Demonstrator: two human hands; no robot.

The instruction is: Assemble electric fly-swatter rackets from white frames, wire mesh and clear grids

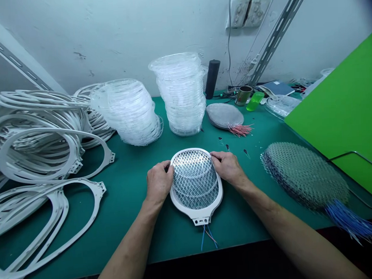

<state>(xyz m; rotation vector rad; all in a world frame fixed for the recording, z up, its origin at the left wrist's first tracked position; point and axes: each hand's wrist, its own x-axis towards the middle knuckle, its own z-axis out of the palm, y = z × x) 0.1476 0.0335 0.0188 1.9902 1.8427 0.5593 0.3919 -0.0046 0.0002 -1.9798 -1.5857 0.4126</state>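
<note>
On the green-topped bench (124, 223), a white oval plastic frame filled with silvery diamond-patterned metal mesh (197, 180) lies near the front edge, its narrow end and a few thin blue and reddish wires (209, 236) pointing toward the person. The left hand (159, 181) has its grip on the frame's upper left rim, and the right hand (229, 167) grasps the upper right rim between thumb and fingers; the left fingertips are partly hidden, though they seem to pinch the edge. Behind the frame stand a tall stack of clear plastic rings (184, 94) and, to its left, a leaning stack of clear plastic rings (130, 113). Heaped loosely at the far left are white oval plastic frames (48, 136). Beyond the right hand lies a round pile of fine grey mesh with red wires (224, 115), near a black cylinder (213, 79), an open metal can (244, 95) and a translucent green container (255, 101). Farther right, a thick pile of coarser mesh ovals (306, 172) ends in a bundle of blue wires (353, 221), beside a slanted bright green panel (346, 113).
</note>
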